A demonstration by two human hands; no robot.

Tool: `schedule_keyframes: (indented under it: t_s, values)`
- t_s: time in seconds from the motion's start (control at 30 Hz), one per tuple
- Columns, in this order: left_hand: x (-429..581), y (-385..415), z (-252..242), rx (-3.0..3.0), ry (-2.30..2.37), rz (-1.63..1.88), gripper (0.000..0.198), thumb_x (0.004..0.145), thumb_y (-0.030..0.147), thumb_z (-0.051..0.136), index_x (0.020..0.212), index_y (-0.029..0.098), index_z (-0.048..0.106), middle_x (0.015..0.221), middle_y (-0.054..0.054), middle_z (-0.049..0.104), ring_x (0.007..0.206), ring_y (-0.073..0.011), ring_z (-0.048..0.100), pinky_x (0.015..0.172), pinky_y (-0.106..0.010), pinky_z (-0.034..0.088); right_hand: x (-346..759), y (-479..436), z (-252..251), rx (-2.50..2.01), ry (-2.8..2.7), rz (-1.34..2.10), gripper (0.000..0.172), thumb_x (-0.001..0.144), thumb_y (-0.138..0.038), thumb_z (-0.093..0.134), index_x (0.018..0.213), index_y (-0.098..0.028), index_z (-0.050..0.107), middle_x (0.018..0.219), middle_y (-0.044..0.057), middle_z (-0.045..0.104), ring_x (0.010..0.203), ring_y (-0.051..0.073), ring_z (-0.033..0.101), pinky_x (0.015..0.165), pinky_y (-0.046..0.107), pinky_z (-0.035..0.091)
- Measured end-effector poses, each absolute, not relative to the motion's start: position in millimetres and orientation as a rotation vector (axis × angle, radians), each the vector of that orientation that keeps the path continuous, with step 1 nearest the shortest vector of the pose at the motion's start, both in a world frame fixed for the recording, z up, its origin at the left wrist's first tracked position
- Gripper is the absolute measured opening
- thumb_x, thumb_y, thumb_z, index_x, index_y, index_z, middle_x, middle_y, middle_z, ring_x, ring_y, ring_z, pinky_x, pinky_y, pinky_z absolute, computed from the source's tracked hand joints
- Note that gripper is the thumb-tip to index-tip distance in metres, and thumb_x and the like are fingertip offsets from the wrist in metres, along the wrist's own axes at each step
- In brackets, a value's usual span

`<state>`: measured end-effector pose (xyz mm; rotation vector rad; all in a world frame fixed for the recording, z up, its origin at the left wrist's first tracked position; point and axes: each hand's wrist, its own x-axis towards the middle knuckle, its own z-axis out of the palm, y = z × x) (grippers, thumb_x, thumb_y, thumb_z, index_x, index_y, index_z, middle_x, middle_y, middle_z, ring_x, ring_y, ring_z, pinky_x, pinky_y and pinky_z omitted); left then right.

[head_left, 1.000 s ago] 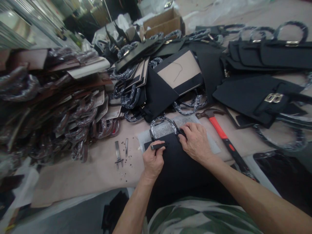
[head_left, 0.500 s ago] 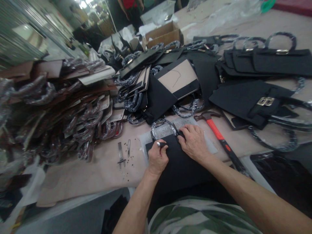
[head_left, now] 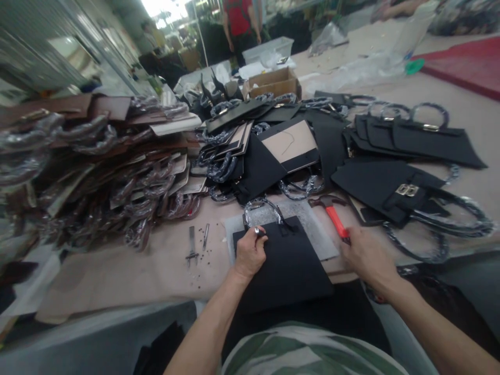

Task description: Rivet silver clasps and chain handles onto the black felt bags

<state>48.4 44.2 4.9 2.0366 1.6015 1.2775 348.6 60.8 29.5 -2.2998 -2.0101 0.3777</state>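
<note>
A black bag panel (head_left: 291, 273) lies flat before me, its plastic-wrapped handle (head_left: 263, 203) at the far edge. Over the panel's upper left part, my left hand (head_left: 250, 252) is closed round a small metal punch (head_left: 257, 231); only its silver end shows clearly. To the right of the panel, my right hand (head_left: 363, 255) is closed on the handle of a claw hammer (head_left: 336, 221) with a red and black grip. The hammer head points away from me, by the pale slab (head_left: 318, 234) under the panel. A loose black strap (head_left: 288, 227) lies near the wrapped handle.
A pronged metal tool (head_left: 191, 245) and a thin rod (head_left: 205, 237) lie to the left among tiny bits. Brown wrapped parts (head_left: 117, 172) are piled at left, black bag parts (head_left: 261, 166) behind. A cardboard box (head_left: 275, 83) and a person (head_left: 238, 23) are farther back.
My right hand has left the strap on the panel and moved right, onto the hammer handle. My left hand stays closed on the punch. The camera view has tilted up a little.
</note>
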Motion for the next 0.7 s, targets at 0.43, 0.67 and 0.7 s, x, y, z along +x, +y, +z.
schedule_keyframes:
  t_s: [0.43,0.67,0.7]
  values:
    - [51.1,45.7,3.4,2.002,1.578,1.289,0.012,0.089,0.012,0.055,0.096,0.021,0.06,0.085,-0.005,0.071,0.08,-0.0192,0.071,0.076,-0.028,0.057,325.0,30.2,113.9,-1.821,-1.052,1.491,0.037,0.083,-0.061,0.055,0.081,-0.026,0.044,0.059,-0.006,0.04,0.04,0.01,0.031,0.036,0.024,0.028]
    - [51.6,47.0,2.4,2.017,1.593,1.291,0.015,0.087,0.01,0.056,0.096,0.021,0.061,0.084,-0.004,0.071,0.078,-0.0187,0.072,0.073,-0.027,0.057,283.5,28.4,158.7,-1.504,-2.155,0.492,0.039,0.097,-0.056,0.035,0.073,-0.027,0.045,0.051,0.001,0.047,0.042,0.017,0.043,0.045,0.032,0.024]
    - [51.9,47.2,2.1,2.024,1.595,1.294,0.017,0.087,0.01,0.056,0.098,0.021,0.061,0.084,-0.004,0.071,0.077,-0.0189,0.072,0.073,-0.027,0.057,282.1,29.1,159.2,-1.476,-2.283,0.471,0.038,0.098,-0.053,0.034,0.072,-0.027,0.044,0.05,0.001,0.047,0.04,0.016,0.04,0.045,0.033,0.021]
